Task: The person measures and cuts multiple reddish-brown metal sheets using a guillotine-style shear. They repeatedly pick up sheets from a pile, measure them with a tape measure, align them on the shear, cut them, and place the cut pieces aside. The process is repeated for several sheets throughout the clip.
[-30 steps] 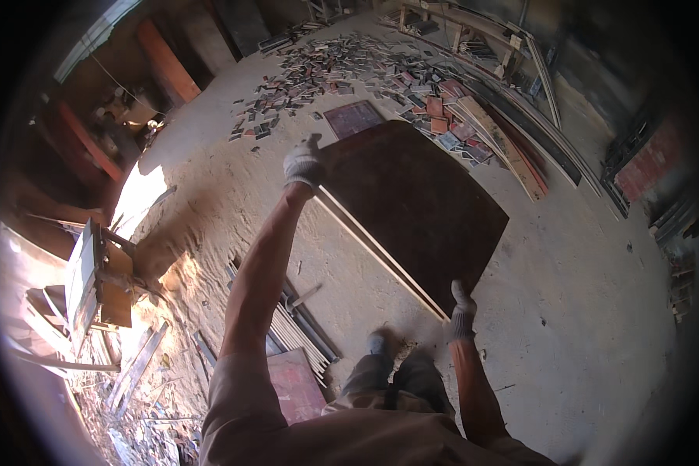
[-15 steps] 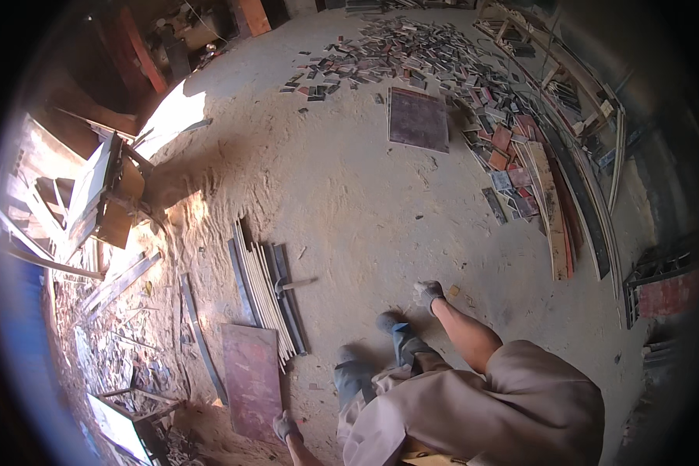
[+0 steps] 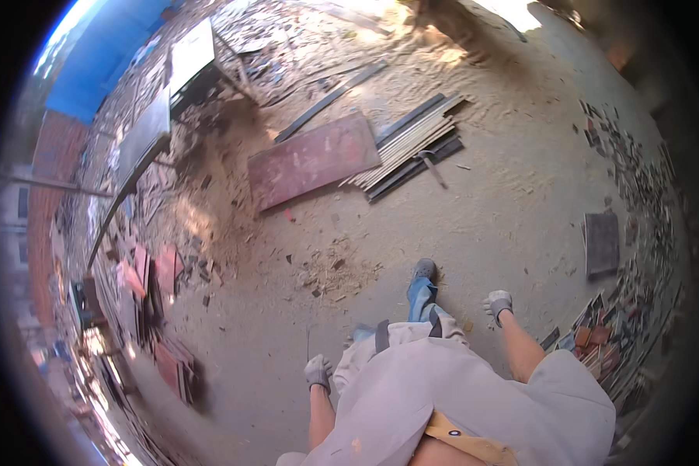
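My left hand [image 3: 318, 371], in a grey-white work glove, hangs over the floor at my left side, its fingers curled closed and nothing visible in them. On my other side, my gloved right hand [image 3: 499, 305] is also loosely closed, with no object showing in it. Neither hand touches anything. Ahead of me lies a flat reddish-brown panel [image 3: 314, 163]. Against its right end rests a bundle of pale wood strips [image 3: 412, 147] between darker boards. A hammer [image 3: 432, 168] lies at the near side of that bundle.
A long grey board [image 3: 332, 99] lies beyond the panel. Reddish board pieces [image 3: 175, 369] are stacked at the left. A dark square panel [image 3: 602, 245] and a heap of small wood offcuts [image 3: 637, 179] lie at the right. Sawdust [image 3: 334, 268] covers part of the floor.
My view has swung left, so the panel and strips now lie ahead instead of at lower left. My left hand, earlier beside the panel's near corner, is now away from it.
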A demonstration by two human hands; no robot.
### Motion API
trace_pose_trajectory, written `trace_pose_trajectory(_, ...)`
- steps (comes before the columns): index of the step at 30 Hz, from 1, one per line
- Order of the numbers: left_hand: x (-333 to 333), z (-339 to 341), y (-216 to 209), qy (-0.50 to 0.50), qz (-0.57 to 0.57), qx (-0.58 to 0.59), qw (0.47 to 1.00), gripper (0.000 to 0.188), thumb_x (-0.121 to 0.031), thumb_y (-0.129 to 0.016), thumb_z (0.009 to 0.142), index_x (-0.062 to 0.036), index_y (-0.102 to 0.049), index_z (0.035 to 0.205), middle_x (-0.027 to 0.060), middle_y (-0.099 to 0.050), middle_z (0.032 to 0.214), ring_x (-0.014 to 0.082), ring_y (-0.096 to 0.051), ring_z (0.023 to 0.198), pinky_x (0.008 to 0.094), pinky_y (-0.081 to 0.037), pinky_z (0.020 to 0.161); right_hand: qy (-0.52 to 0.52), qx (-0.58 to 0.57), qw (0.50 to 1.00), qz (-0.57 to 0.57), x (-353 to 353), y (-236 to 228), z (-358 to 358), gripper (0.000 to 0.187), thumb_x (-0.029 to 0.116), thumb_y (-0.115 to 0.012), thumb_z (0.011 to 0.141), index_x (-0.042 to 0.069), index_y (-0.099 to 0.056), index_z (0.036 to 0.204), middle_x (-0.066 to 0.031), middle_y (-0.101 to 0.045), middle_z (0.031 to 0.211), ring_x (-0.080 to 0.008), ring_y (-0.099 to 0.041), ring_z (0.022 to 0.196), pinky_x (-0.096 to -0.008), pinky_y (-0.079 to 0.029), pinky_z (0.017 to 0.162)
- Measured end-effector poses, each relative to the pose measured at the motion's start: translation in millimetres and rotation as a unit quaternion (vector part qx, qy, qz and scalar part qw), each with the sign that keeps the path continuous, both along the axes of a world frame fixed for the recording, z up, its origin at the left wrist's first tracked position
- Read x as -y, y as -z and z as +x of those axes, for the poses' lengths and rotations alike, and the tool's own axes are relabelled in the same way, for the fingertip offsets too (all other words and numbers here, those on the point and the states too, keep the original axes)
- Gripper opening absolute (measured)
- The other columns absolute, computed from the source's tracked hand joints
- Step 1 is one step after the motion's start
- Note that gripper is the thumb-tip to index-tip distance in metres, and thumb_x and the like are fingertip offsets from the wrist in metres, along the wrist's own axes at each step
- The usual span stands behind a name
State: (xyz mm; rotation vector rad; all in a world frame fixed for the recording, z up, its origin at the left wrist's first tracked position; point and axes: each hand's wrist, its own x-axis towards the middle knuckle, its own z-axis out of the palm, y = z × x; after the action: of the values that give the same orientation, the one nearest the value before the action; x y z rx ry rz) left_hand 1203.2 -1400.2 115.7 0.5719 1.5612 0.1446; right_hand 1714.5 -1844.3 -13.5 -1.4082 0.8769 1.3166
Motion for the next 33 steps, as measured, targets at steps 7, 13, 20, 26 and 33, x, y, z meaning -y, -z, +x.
trace_pose_trajectory(7,136.5,-280.2,22.3,-0.188,-0.005,0.076,0.979,0.027,-0.026,-0.059,0.098,-0.0049,-0.07,0.111,0.0066,-0.073,0.085,0.0156,-0.059,0.056,0.0323,-0.045,0.049,-0.279,0.372,0.881,-0.085,-193.2,-113.3,-114.8,0.025,0.03,-0.052,0.105,0.006,-0.057,0.101,-0.0105,-0.062,0.065,-0.0195,-0.055,0.043,-0.0361,-0.042,0.037)
trace_pose_trajectory(13,204.5,-455.8,7.8,-0.17,-0.014,-0.2,0.965,0.03,-0.026,-0.055,0.094,-0.0061,-0.077,0.092,0.0152,-0.077,0.081,0.0216,-0.071,0.063,0.0387,-0.053,0.058,-0.419,0.311,0.85,-0.07,-297.0,-123.5,-355.9,0.036,0.041,-0.049,0.104,0.006,-0.058,0.103,-0.0135,-0.064,0.069,-0.0252,-0.059,0.046,-0.0395,-0.048,0.041)
trace_pose_trajectory(20,184.3,-568.0,12.6,-0.294,-0.013,-0.194,0.936,0.031,-0.03,-0.059,0.092,-0.0048,-0.076,0.089,0.0106,-0.073,0.071,0.0199,-0.068,0.06,0.0382,-0.052,0.056,-0.648,0.308,0.696,0.018,-373.0,-105.0,-564.9,0.028,0.028,-0.064,0.095,0.002,-0.068,0.087,-0.0108,-0.066,0.068,-0.0218,-0.058,0.048,-0.0349,-0.046,0.044)
trace_pose_trajectory(26,118.9,-666.1,53.0,-0.355,-0.039,-0.172,0.918,0.031,-0.03,-0.06,0.093,-0.0034,-0.076,0.094,0.0127,-0.075,0.077,0.023,-0.071,0.063,0.0388,-0.055,0.058,-0.684,0.213,0.697,-0.025,-550.6,-43.5,-675.8,0.032,0.029,-0.06,0.097,-0.003,-0.067,0.098,-0.0224,-0.074,0.081,-0.0347,-0.07,0.059,-0.0449,-0.055,0.048)
trace_pose_trajectory(33,-15.9,-830.7,39.3,0.01,-0.016,-0.37,0.929,0.03,-0.033,-0.072,0.088,-0.009,-0.08,0.104,0.0134,-0.078,0.107,0.0336,-0.074,0.104,0.0429,-0.058,0.087,-0.775,0.269,0.571,-0.003,-856.7,-39.9,-917.9,0.027,0.023,-0.059,0.099,-0.003,-0.066,0.101,-0.0206,-0.073,0.08,-0.0304,-0.071,0.058,-0.0427,-0.056,0.049)
